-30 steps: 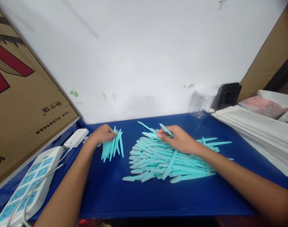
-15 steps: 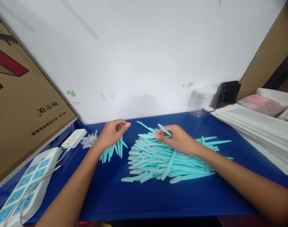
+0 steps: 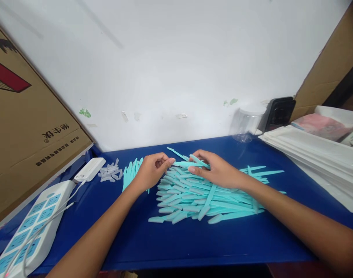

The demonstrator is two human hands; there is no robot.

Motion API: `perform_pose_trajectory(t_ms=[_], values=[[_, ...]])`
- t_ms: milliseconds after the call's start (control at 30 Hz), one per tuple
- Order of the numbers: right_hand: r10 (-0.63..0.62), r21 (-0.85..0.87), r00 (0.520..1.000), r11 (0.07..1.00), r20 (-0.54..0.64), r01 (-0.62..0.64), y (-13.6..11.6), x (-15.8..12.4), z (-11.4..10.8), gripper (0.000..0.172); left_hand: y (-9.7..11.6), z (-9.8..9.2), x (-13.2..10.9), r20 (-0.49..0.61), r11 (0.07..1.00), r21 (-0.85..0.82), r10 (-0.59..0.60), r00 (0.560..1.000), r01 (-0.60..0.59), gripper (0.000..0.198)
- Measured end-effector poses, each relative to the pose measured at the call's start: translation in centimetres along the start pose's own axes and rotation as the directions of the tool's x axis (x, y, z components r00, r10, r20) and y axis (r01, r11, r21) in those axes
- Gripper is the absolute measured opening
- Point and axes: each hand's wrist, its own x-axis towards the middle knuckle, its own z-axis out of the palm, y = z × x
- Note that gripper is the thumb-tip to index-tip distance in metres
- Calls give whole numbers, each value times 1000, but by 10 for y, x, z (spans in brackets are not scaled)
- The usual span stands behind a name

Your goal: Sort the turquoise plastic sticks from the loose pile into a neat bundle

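A big heap of teal plastic sticks (image 3: 199, 197) lies on the blue table top (image 3: 170, 243). My right hand (image 3: 218, 170) rests on the heap's far side and pinches one teal stick (image 3: 184, 163) that points left. My left hand (image 3: 151, 172) is at that stick's left end, fingers curled, its fingertips touching the tip. Behind my left hand lies a smaller bunch of teal sticks (image 3: 129, 173), partly hidden by the wrist. A little heap of clear plastic caps (image 3: 109, 172) lies further left.
A white power strip (image 3: 31, 227) with cable and a white adapter (image 3: 88, 169) lie at the left, beside a cardboard box (image 3: 26, 127). At the back right stand a clear jar (image 3: 247, 123) and a black device (image 3: 279, 112); stacked white bags (image 3: 312, 154) fill the right.
My left hand left the small bunch of sticks and moved right to the stick in my right hand. The right hand lowered that stick and turned it level. The clear caps came into sight.
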Motion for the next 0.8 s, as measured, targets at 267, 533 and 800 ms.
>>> perform_pose_trajectory(t_ms=[267, 533, 800], values=[[-39, -124, 977, 992, -207, 14, 13, 8, -5, 35, -5, 3, 1, -19, 999, -25, -37, 999, 36, 40], [-110, -261, 988, 962, -105, 80, 11, 6, -9, 38, 3, 9, -2, 15, 997, 55, 53, 998, -54, 34], [-133, -250, 986, 956, 97, 153, 0, -1, -1, 40, 5, 16, -6, 4, 986, 110, 128, 992, -128, 38]])
